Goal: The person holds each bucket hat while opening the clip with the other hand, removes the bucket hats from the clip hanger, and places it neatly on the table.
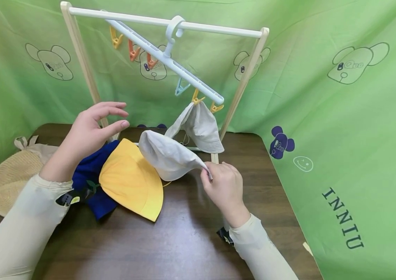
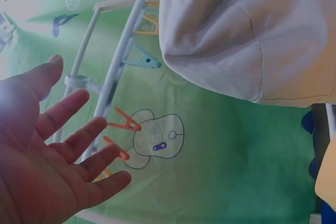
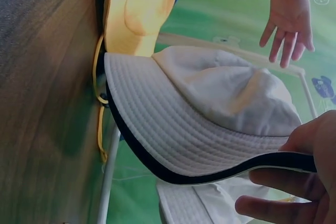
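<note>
My right hand (image 1: pixel 224 186) pinches the brim edge of a pale grey-white bucket hat (image 1: pixel 170 157), holding it tilted above the table. In the right wrist view, that hat's stitched brim (image 3: pixel 152 114) shows a dark trim along its edge. To the left of the hat, my left hand (image 1: pixel 91 130) is raised with nothing in it, its fingers spread and slightly bent. Behind the held hat, a second pale bucket hat (image 1: pixel 205 130) hangs from a yellow clip (image 1: pixel 197 97) at the hanger's near end. The held hat partly covers it.
A pale blue clip hanger (image 1: pixel 164 58) hangs slanted from a white rail (image 1: pixel 124 16) on a wooden stand. Its orange clip (image 1: pixel 133 51) and blue clip (image 1: pixel 182 87) hold nothing. A yellow hat (image 1: pixel 131 179), dark blue fabric (image 1: pixel 91 167) and a straw hat (image 1: pixel 12 175) lie left.
</note>
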Action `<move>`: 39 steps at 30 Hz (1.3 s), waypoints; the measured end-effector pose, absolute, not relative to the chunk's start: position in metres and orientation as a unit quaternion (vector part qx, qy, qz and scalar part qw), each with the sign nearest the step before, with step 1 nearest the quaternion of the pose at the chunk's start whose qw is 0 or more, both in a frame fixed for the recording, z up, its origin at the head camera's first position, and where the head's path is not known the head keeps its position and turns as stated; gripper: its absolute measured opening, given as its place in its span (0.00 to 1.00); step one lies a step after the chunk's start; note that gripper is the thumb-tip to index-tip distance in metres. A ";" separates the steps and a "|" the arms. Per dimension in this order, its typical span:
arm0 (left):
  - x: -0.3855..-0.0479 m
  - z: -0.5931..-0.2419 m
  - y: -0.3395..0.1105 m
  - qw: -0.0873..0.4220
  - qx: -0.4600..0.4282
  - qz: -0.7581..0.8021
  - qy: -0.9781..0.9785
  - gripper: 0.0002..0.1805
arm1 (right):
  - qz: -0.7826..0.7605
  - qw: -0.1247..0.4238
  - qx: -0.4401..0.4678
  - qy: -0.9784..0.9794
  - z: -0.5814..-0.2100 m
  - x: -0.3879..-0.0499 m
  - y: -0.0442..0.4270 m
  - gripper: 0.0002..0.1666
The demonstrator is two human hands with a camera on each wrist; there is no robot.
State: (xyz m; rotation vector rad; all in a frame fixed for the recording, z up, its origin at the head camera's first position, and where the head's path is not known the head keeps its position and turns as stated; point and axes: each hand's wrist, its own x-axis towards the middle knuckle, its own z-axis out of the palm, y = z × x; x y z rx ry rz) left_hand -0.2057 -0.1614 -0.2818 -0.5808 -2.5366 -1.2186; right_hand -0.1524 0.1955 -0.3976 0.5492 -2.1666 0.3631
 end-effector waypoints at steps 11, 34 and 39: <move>-0.187 -0.311 -0.176 0.184 -0.233 -0.406 -0.864 0.11 | 0.151 0.431 0.234 -0.858 -0.407 -0.147 0.193 0.06; -0.163 -0.328 -0.223 0.237 -0.240 -0.399 -0.853 0.14 | 0.142 0.446 0.326 -0.822 -0.417 -0.136 0.168 0.10; -0.161 -0.329 -0.226 0.237 -0.250 -0.398 -0.850 0.16 | 0.129 0.443 0.342 -0.818 -0.419 -0.134 0.163 0.10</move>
